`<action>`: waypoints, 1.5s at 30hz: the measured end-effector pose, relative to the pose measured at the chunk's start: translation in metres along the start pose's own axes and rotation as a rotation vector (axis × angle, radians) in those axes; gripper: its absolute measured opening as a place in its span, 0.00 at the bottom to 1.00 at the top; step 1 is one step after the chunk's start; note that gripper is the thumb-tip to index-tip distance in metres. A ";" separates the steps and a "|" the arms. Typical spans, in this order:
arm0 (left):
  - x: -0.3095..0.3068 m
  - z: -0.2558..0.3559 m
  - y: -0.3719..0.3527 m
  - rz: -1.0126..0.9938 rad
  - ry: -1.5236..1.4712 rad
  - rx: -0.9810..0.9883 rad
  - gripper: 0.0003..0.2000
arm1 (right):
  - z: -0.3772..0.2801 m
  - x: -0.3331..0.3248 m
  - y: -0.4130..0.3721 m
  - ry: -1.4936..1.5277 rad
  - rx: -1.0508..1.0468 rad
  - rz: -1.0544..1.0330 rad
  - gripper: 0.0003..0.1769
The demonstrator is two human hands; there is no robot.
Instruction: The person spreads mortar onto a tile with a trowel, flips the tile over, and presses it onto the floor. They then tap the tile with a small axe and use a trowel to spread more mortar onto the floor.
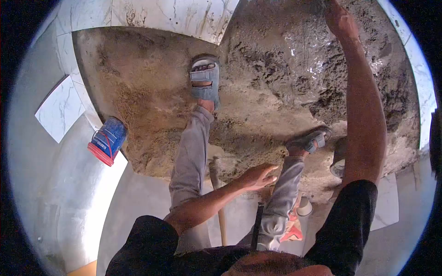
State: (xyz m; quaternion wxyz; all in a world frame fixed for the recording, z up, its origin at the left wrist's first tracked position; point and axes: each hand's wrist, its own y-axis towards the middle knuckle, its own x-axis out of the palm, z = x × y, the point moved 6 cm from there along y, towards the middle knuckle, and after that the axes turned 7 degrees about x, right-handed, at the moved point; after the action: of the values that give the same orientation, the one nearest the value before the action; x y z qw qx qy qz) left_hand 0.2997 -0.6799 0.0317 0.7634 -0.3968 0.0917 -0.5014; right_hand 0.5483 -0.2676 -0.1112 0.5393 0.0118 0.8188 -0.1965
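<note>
My left hand (258, 177) hangs open over the near edge of the mortar bed, fingers stretched and apart, close to my right lower leg. Nothing shows in it. My right hand (343, 22) reaches far forward to the top edge of the view, over wet mortar (308, 55) with shiny puddles. Its fingers look curled and are partly cut off, so whatever they grip cannot be made out. My sandalled left foot (205, 83) and right foot (313, 140) stand on the rough grey-brown mortar.
A blue bucket (112, 138) with a red rim lies tilted at the left. Marbled tiles (161, 16) border the top, and a loose tile (60, 109) is at left. A wooden handle (218, 198) stands between my legs. Right of them are a dark bucket (337, 168) and a pale cup (304, 206).
</note>
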 end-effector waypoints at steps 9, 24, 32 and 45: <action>-0.004 0.006 0.001 0.036 -0.028 0.042 0.24 | 0.064 0.029 -0.097 -0.440 -0.531 -0.120 0.23; -0.009 0.013 0.001 0.069 -0.010 0.068 0.22 | 0.109 0.013 -0.198 -0.150 -0.115 -0.349 0.25; -0.007 0.004 0.003 0.056 -0.092 0.042 0.24 | 0.014 0.009 0.022 -0.020 0.011 0.039 0.24; -0.021 0.026 0.002 0.066 -0.113 0.046 0.23 | -0.044 -0.018 0.069 -0.066 0.176 0.065 0.22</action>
State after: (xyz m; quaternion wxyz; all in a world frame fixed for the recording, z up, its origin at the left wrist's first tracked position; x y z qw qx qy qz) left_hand 0.3055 -0.6488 0.0421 0.7925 -0.4035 0.0500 -0.4546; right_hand 0.5332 -0.1862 -0.1013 0.5691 0.0790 0.7793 -0.2504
